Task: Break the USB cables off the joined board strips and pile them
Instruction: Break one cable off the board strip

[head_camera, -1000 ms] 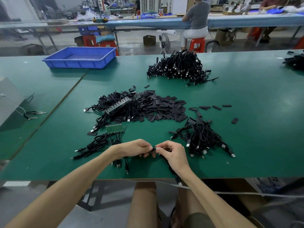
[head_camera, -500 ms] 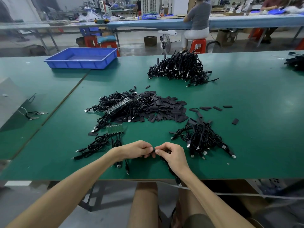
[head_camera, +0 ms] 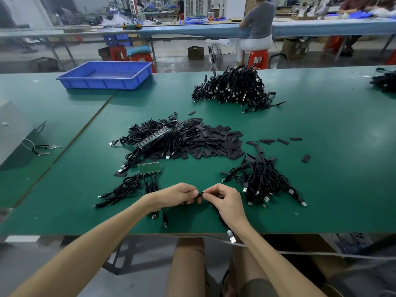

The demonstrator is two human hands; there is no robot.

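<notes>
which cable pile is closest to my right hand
The small cable pile just right of the right hand; the bigger cable pile lies far back.

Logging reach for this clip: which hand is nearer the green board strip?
Left. The left hand is just right of the green board strip, closer to the person; the right hand is farther right.

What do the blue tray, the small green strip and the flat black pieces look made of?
Blue tray: moulded plastic, slightly glossy, with a ribbed wall.
Green strip: likely circuit-board laminate, matte green with pale pads; cables run from one edge.
Black pieces: thin, flat and matte, perhaps plastic sleeving or heat-shrink. Too small to tell for sure.
</notes>
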